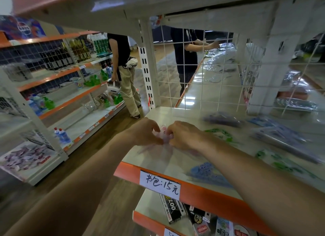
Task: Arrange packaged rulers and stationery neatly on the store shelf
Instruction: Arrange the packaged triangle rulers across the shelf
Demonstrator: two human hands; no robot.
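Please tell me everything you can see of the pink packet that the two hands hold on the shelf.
The pink packet looks like a clear, glossy plastic sleeve with pink and white contents. Motion blur hides any print, so what is inside cannot be told. It seems to rest near the left end of the cream shelf, with its length running toward the viewer. The left hand and the right hand pinch its far end from both sides and cover much of it.
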